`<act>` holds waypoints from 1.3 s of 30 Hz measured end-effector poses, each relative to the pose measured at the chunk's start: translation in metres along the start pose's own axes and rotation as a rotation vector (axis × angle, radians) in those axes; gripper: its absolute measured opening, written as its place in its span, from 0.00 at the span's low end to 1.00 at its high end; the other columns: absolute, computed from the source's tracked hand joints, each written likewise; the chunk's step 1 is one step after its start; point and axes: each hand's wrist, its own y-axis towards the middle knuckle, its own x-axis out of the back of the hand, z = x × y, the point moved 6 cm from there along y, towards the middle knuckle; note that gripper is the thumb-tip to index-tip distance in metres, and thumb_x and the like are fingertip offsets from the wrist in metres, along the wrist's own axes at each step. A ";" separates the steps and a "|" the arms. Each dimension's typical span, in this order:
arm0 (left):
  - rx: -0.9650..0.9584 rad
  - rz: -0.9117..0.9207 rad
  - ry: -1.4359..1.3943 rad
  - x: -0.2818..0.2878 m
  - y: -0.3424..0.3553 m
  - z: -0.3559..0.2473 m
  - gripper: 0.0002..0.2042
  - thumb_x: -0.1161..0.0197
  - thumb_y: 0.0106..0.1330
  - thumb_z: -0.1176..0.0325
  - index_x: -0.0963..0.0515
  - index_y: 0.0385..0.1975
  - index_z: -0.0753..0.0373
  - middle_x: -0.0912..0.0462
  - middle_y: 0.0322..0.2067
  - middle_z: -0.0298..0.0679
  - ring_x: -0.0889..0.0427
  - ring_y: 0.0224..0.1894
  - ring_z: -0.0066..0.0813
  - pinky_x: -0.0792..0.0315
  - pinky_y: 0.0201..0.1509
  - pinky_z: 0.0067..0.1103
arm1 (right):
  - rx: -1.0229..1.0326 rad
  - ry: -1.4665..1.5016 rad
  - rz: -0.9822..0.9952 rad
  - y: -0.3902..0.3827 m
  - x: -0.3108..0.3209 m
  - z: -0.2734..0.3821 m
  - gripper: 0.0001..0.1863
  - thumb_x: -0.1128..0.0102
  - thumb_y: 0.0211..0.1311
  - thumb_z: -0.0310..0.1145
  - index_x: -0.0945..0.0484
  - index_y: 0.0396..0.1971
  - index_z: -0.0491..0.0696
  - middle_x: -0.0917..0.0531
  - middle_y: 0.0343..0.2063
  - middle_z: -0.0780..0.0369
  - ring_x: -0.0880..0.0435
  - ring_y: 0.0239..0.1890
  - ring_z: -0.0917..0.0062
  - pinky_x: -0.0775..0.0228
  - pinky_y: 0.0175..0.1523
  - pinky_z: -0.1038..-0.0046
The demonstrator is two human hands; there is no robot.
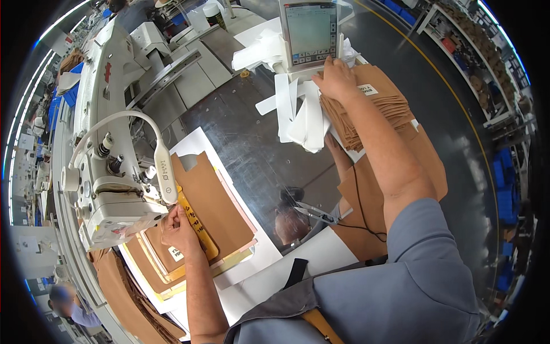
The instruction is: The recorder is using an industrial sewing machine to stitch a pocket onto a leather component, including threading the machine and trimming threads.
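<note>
Left hand (179, 232): mine, at 8 o'clock of the view; fingers bent, thumb and forefinger close together beside the upper end of a yellow strip (200, 230). Whether I pinch anything there I cannot tell.

Right hand (337, 79): mine, at 1 o'clock; loosely open, fingers at the lower edge of a screen (311, 31), nothing seen in its grip.

Brown panel (222, 209): one, at 8 o'clock, lying flat over a white sheet (264, 247); the yellow strip, marked in black, lies slantwise on it.

Sewing machine (114, 213): one, white, at 9 o'clock; a curved white lamp (166, 179) hangs from it just above my left hand.

Brown stack (366, 112): at 2 o'clock, many layers, white label on top; it lies under my right forearm.

White strips (306, 123): a loose heap, between 12 and 1 o'clock, below the screen.

Snips (321, 215): one pair, metal, between 4 and 5 o'clock.

Worktop (246, 143): dark, glossy, between 10 and 11 o'clock.

Brown sheets (117, 292): several, between 7 and 8 o'clock, below the machine.
</note>
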 end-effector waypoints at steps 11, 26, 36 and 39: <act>-0.128 -0.051 0.142 0.011 -0.008 -0.013 0.09 0.27 0.61 0.69 0.12 0.37 0.67 0.23 0.26 0.32 0.29 0.26 0.18 0.30 0.32 0.17 | 0.040 -0.004 -0.041 -0.010 -0.017 0.006 0.46 0.42 0.64 0.56 0.42 0.69 0.35 0.28 0.60 0.46 0.31 0.65 0.57 0.41 0.67 0.53; 0.029 -0.113 0.324 0.014 -0.006 -0.014 0.06 0.28 0.57 0.59 0.11 0.29 0.51 0.25 0.22 0.22 0.24 0.32 0.21 0.49 0.56 0.33 | 0.545 0.167 -0.268 -0.067 0.011 0.068 0.24 0.40 0.67 0.44 0.22 0.56 0.45 0.20 0.53 0.54 0.22 0.57 0.58 0.30 0.60 0.59; 0.202 -0.161 0.108 0.012 -0.008 0.005 0.11 0.25 0.58 0.59 0.11 0.31 0.61 0.36 0.11 0.23 0.36 0.18 0.15 0.37 0.33 0.20 | 1.098 0.618 -0.013 -0.215 -0.013 0.234 0.14 0.32 0.55 0.31 0.18 0.43 0.47 0.22 0.41 0.62 0.21 0.46 0.70 0.34 0.54 0.64; 0.151 -0.202 0.085 0.012 -0.004 0.002 0.12 0.24 0.57 0.61 0.11 0.30 0.65 0.41 0.10 0.23 0.43 0.16 0.15 0.44 0.21 0.18 | 1.129 0.636 0.007 -0.222 -0.026 0.267 0.11 0.32 0.56 0.31 0.18 0.40 0.46 0.23 0.41 0.63 0.22 0.48 0.71 0.34 0.54 0.64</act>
